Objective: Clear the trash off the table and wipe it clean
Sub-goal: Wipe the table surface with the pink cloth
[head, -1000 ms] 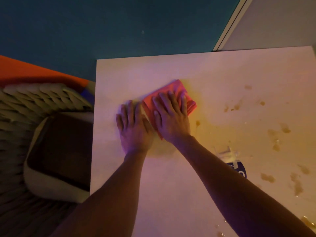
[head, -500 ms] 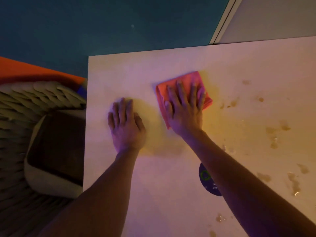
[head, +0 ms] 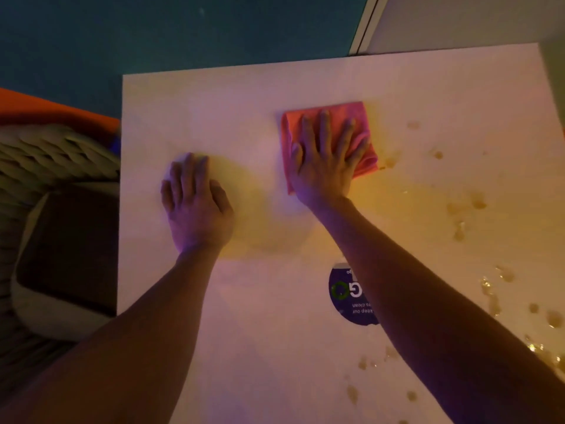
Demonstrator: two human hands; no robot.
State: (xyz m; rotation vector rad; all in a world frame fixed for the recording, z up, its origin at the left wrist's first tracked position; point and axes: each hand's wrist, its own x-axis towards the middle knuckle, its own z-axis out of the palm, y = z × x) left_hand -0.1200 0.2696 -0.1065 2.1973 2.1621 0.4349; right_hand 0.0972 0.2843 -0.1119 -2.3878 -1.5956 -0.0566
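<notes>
A folded pink cloth (head: 363, 123) lies on the white table (head: 214, 96), a little right of its middle. My right hand (head: 324, 160) presses flat on the cloth with fingers spread. My left hand (head: 195, 206) rests flat on the bare tabletop to the left, apart from the cloth. Brownish wet spots (head: 458, 209) dot the right side of the table, the nearest ones just right of the cloth.
A round dark blue sticker (head: 345, 298) is on the tabletop, partly hidden by my right forearm. Left of the table stands a white bin with a dark inside (head: 61, 258), next to a woven seat (head: 46, 151). Dark teal floor lies beyond the far edge.
My right hand has slid the cloth to the right, away from my left hand and toward the spots. My left hand has stayed planted on the table.
</notes>
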